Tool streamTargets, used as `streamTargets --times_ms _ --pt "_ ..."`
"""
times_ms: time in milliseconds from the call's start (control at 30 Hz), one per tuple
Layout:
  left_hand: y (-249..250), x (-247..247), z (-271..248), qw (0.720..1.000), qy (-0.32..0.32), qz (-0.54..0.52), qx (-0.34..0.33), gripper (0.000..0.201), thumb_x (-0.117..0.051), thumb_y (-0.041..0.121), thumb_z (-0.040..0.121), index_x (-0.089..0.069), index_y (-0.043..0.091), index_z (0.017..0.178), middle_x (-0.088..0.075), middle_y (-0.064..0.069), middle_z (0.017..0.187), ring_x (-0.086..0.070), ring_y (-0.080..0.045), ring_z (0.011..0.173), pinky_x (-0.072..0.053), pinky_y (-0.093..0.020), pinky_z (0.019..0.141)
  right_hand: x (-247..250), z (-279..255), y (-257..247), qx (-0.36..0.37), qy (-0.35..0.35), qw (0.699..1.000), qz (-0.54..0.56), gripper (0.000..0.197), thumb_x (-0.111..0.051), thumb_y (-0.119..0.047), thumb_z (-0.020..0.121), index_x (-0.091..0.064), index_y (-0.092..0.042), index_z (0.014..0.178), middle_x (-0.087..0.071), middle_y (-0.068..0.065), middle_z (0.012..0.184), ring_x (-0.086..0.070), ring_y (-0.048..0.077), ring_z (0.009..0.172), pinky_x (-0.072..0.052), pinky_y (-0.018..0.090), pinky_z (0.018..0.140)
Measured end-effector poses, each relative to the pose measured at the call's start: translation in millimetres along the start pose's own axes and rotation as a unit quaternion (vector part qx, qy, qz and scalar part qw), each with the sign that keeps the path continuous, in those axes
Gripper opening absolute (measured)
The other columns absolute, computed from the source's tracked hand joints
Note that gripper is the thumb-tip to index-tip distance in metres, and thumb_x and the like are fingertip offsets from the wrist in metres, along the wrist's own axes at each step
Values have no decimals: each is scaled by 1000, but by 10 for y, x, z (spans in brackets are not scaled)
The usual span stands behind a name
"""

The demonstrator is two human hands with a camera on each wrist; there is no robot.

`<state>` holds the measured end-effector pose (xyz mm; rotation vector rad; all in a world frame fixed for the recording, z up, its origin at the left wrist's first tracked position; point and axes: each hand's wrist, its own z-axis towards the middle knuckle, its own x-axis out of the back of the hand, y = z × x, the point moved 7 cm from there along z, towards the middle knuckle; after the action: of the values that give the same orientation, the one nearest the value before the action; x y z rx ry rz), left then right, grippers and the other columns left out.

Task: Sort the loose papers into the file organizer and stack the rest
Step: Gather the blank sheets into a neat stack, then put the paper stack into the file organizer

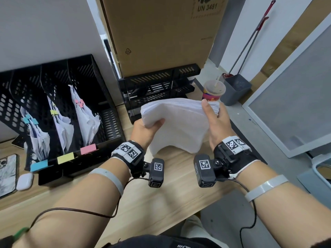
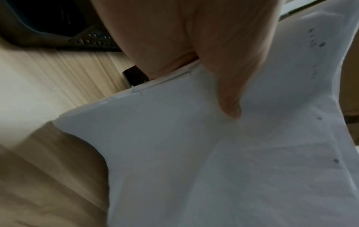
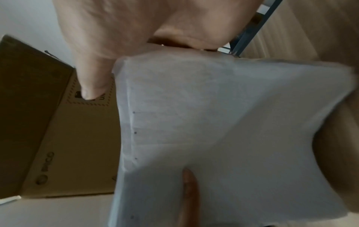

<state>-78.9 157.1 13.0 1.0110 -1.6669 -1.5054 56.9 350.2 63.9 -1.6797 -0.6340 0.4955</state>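
A thick stack of white paper (image 1: 177,122) is held up above the wooden desk (image 1: 170,194), sagging in the middle. My left hand (image 1: 148,127) grips its left edge, thumb on top. My right hand (image 1: 215,120) grips the right edge, thumb on top and fingers behind. The left wrist view has the paper stack (image 2: 213,153) close up under my thumb. In the right wrist view the paper stack (image 3: 223,130) fills the frame. The black mesh file organizer (image 1: 59,111) stands at the left, with clipped papers in three slots marked blue, yellow and pink.
A black stacked letter tray (image 1: 157,90) stands behind the paper, under a large cardboard box (image 1: 161,33). A lidded drink cup (image 1: 213,92) with a straw sits at the desk's right edge. A phone (image 1: 7,172) and white earbud case (image 1: 25,180) lie at the left.
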Motion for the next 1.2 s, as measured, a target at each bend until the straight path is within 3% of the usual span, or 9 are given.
streamTargets --times_ms 167,267,500,633,800,900,1000,1067,1200 --pt "-279 -36 11 998 -25 9 55 38 -81 29 72 -72 21 107 -74 -8 112 -68 -30 108 -52 -56 97 31 -59 371 10 -80 987 -140 69 -83 -56 63 -58 -23 118 -68 -6 114 -64 8 105 -54 27 91" --pt "-335 -28 30 997 -17 27 69 29 -78 36 72 -72 27 98 -74 -9 111 -67 -31 108 -51 -58 98 10 -52 472 11 -141 965 -222 32 -76 -15 83 -61 -25 110 -63 -13 106 -62 11 106 -44 0 77" --pt "-54 35 90 998 -15 2 57 20 -72 26 80 -73 20 99 -71 -18 114 -66 -33 107 -48 -60 100 -2 57 635 -117 -246 873 -405 57 -70 -46 83 -58 -15 130 -62 3 127 -57 25 119 -39 24 86" --pt "208 166 89 998 -24 -14 48 28 -69 19 81 -69 10 108 -68 -17 113 -63 -30 105 -47 -58 103 -289 -3 470 -76 -354 856 -368 54 -68 -33 89 -50 -15 136 -60 2 128 -55 19 122 -42 27 98" --pt "453 459 22 997 -16 -45 60 33 -68 14 83 -66 9 115 -67 -19 118 -63 -33 108 -50 -53 100 -597 -38 217 -47 -422 848 -319 44 -69 -25 88 -52 -16 128 -67 0 112 -64 3 87 -59 29 74" --pt "554 591 -33 996 4 -61 62 23 -68 14 80 -71 16 103 -73 -7 104 -70 -22 95 -56 -43 88 -771 -83 166 -45 -435 832 -341 43 -66 -28 91 -53 -11 127 -69 8 107 -72 24 82 -62 45 71" --pt "594 773 -32 997 49 -46 43 27 -71 17 80 -71 12 106 -73 -15 108 -69 -28 99 -55 -48 92 -954 -159 63 16 -422 819 -388 27 -55 -25 98 -55 -9 120 -62 2 101 -64 19 75 -57 18 63" --pt "643 953 5 995 87 29 24 36 -74 19 80 -67 7 114 -71 -19 115 -68 -33 106 -53 -51 98 -1037 -191 -84 34 -393 833 -389 20 -52 -22 99 -54 -16 119 -59 2 103 -60 16 84 -46 3 55" --pt "723 1403 85 911 135 390 22 47 -73 27 83 -60 27 127 -69 -1 119 -64 -21 106 -51 -35 98 -1210 -176 -247 68 -331 851 -402 27 -53 -25 98 -61 -6 116 -68 13 111 -62 30 108 -48 33 92"
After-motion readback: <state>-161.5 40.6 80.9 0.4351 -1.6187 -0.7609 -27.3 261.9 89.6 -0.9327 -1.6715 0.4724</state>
